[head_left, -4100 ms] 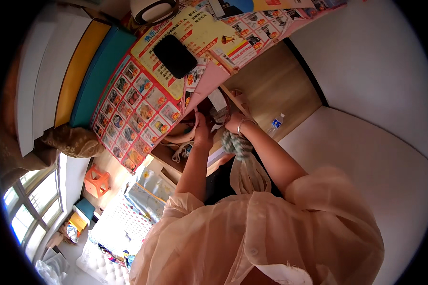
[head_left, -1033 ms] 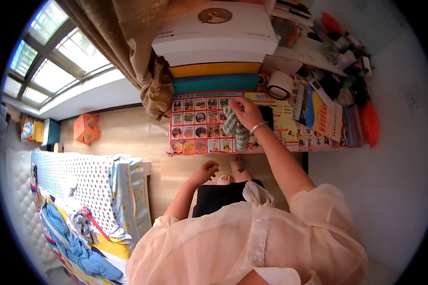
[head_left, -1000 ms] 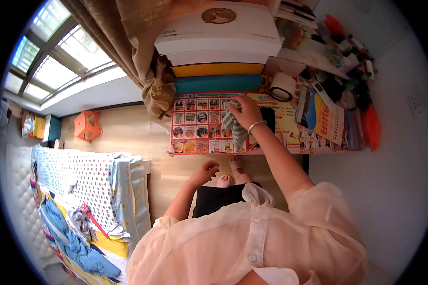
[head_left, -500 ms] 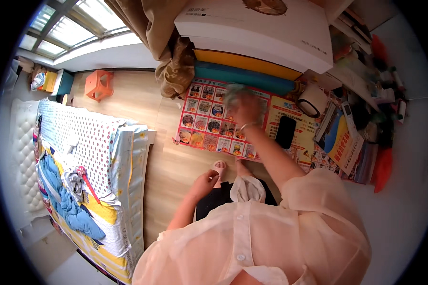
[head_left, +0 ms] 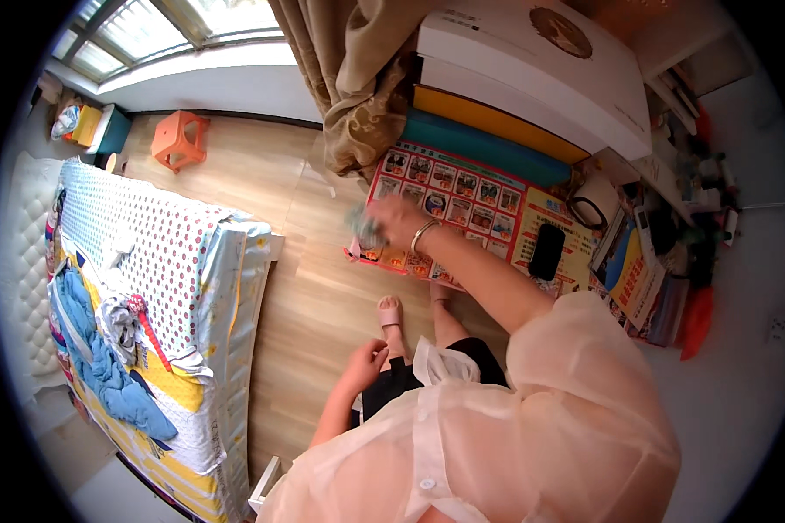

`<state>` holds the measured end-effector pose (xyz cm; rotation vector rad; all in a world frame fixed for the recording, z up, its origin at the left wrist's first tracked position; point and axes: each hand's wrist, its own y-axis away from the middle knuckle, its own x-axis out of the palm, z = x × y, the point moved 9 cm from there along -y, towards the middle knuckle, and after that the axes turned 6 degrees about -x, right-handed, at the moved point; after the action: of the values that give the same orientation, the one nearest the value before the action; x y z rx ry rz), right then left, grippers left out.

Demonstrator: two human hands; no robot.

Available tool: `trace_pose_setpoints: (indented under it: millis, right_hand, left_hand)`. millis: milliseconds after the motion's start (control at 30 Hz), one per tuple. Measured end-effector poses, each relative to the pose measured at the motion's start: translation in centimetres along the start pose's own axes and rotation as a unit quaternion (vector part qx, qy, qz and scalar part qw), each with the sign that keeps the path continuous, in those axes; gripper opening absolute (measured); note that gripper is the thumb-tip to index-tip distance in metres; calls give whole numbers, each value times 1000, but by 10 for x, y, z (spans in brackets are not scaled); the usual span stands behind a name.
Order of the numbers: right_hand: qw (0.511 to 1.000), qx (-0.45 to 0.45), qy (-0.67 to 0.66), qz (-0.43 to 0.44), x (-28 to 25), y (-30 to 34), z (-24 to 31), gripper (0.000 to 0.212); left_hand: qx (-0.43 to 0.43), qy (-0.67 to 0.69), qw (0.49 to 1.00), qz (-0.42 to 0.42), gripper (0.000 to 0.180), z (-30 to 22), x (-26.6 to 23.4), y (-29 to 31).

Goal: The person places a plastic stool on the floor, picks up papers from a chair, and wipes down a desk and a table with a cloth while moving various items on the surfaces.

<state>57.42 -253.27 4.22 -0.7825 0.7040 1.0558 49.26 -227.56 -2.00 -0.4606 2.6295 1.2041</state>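
Note:
My right hand [head_left: 397,221], blurred by motion and with a bracelet [head_left: 424,234] at the wrist, is closed on a greenish cloth [head_left: 364,228]. The cloth lies at the left edge of a red sheet [head_left: 445,175] printed with rows of small pictures, which covers the tabletop. Over my lap hangs my left hand [head_left: 364,364], its fingers loosely curled in with nothing visible in them. On the yellow sheet [head_left: 576,228] to the right of the red one rests a black phone [head_left: 546,251].
Large white box [head_left: 532,87] and teal roll [head_left: 497,148] line the table's back. Books [head_left: 632,270] and a white roll with a black band [head_left: 593,200] stand right. A brown curtain [head_left: 358,105] hangs far left. An orange stool [head_left: 180,139] and a bed [head_left: 153,227] are left.
My right hand has swept the cloth left and toward me, from the red sheet's upper middle to its left edge. The view has shifted; my left hand stays low by my lap.

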Motion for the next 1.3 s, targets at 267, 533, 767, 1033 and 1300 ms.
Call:
trace_pose_setpoints:
  millis: [267,533,767,1033,1300]
  right_hand:
    - [989,147,28,7,-9,-22,-43,14]
    - [991,-116,-58,-34,-24,2,38,20]
    - [987,-16,125,-103,12,73,8,26]
    - [978,131,76,-144,-118,78,-67,30]
    - [995,41,-95,-9,-29,142,-18,43]
  left_hand:
    - [23,-10,999,-39,22,39,-46,-3]
    - [13,-43,999,-17,22,26,-56,-5]
    - [20,-127,992,-9,22,-18,-50,-21]
    - [137,-208,968,37,16,-91,-27,-41]
    - [237,-213,931,178,14,-221,46,-57]
